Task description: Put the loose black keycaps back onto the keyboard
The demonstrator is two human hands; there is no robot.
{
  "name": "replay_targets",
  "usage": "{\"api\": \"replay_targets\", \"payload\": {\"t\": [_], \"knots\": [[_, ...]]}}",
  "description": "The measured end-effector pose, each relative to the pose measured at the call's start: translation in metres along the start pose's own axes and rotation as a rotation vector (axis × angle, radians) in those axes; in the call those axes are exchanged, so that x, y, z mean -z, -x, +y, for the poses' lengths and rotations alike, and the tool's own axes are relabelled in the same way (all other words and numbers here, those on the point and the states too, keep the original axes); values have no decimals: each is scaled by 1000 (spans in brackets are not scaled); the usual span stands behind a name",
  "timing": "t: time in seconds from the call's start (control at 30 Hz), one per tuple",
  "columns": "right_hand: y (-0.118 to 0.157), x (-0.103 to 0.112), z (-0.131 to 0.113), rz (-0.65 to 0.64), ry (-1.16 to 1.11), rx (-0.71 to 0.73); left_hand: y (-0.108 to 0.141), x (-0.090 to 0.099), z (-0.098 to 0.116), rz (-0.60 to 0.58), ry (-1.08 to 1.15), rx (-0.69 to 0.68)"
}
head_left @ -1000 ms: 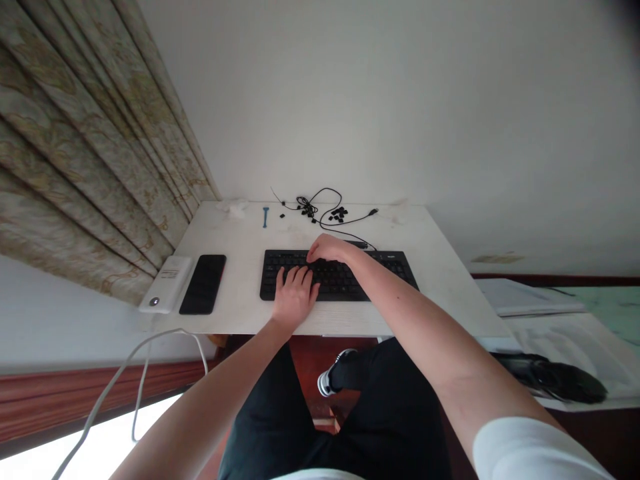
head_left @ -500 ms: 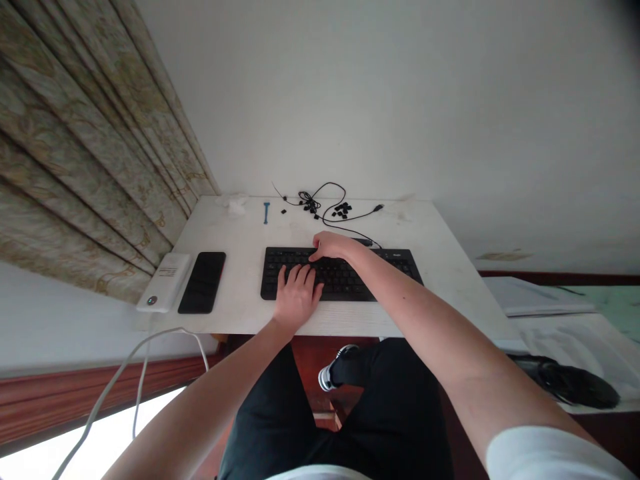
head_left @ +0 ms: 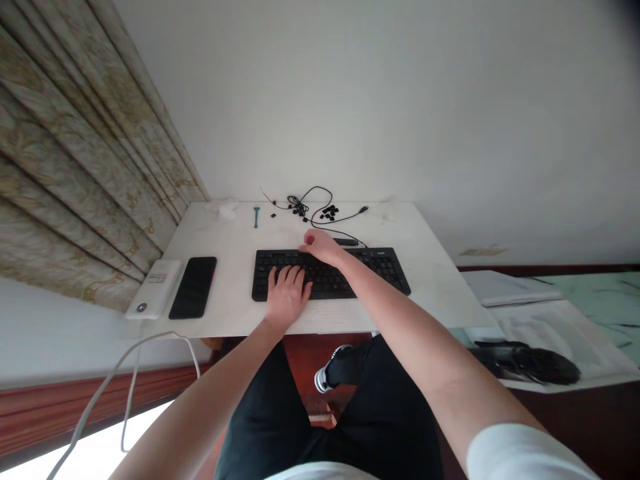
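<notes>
A black keyboard [head_left: 385, 270] lies flat on the white table [head_left: 430, 293]. My left hand [head_left: 287, 293] rests on the keyboard's left part, its fingers spread over the keys. Above the keyboard's back edge is my right hand [head_left: 320, 245], with its fingers curled together; whether anything small is between them is hidden. Behind the keyboard lie small black keycaps [head_left: 330, 212] and a coiled black cable [head_left: 299, 204] with more keycaps around it. A small blue tool [head_left: 257, 217] lies to their left.
At the table's left are a black phone [head_left: 193, 288] and a white power bank [head_left: 157, 288] with a white cable. Crumpled tissue [head_left: 229, 209] lies at the back left. A black object [head_left: 540, 364] sits on a lower surface at right.
My right hand has lifted slightly from the keys toward the keyboard's back edge. My left hand stays on the keys. The camera view has shifted a little.
</notes>
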State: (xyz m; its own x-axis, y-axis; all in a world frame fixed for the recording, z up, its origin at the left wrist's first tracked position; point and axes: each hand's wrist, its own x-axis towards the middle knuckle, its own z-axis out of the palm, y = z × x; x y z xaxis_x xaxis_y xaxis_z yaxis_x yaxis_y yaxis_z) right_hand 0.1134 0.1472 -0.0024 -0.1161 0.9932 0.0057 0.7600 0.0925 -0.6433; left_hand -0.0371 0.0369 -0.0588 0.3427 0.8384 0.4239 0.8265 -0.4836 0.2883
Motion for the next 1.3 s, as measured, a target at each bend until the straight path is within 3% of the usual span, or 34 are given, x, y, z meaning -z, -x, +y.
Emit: {"api": "replay_targets", "payload": {"t": [0.1,0.17,0.23,0.4,0.6,0.7,0.77,0.87,0.97,1.1,1.3], "knots": [[30,5,22,571,-237,-18,1,0,0,0,1,-1],[53,12,39,738,-268,-43,1,-1,0,3,-4,0],[76,16,56,778,-224,-48,0,0,0,4,-17,-1],[115,6,82,781,-100,-22,-1,0,3,9,-42,-7],[121,-12,85,666,120,143,-5,3,-5,53,-2,-43],[120,-11,85,589,262,198,-36,5,-27,62,38,-8],[119,-9,84,549,321,210,-71,4,-47,59,23,136],[119,-8,82,515,368,198,-128,-4,-77,-170,12,279],[119,-7,80,494,397,173,-167,-16,-97,-248,-15,312],[118,-6,79,484,417,158,-186,-29,-103,-289,-48,323],[118,-5,77,466,431,142,-188,-31,-97,-289,-99,316]]}}
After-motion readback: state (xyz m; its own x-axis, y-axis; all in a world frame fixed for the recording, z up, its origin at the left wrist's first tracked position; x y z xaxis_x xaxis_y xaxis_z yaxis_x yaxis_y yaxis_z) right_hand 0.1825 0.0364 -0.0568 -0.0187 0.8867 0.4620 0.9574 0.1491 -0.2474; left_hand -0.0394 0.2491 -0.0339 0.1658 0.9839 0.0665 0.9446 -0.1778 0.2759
